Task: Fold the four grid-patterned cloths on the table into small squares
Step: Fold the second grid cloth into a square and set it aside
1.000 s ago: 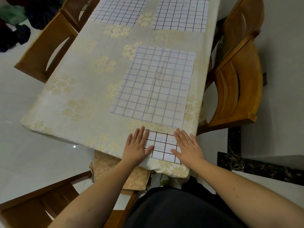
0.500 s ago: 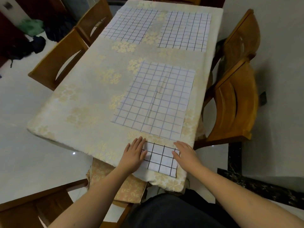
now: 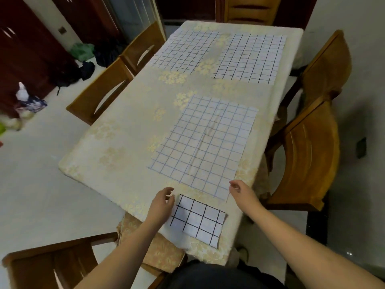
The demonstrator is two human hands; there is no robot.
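Note:
A small folded cloth [image 3: 198, 221] with a black grid lies near the table's front edge. My left hand [image 3: 161, 204] hovers at its left edge, fingers loosely curled, holding nothing. My right hand [image 3: 242, 191] floats above the near right corner of a large flat cloth [image 3: 205, 144] with a blue grid, fingers apart and empty. Two more flat cloths lie at the far end: one with a thin grid at the far left [image 3: 185, 51], one with a black grid at the far right [image 3: 250, 58].
The table [image 3: 116, 138] wears a cream floral cover. Wooden chairs stand at the right [image 3: 310, 157], far right [image 3: 325, 67], left [image 3: 100, 94] and near left [image 3: 48, 265]. Bags and clothes lie on the floor at the far left [image 3: 83, 57].
Both hands lifted off the small folded cloth and moved apart; the right hand went forward toward the blue-grid cloth. The view tilted up, showing more of the table.

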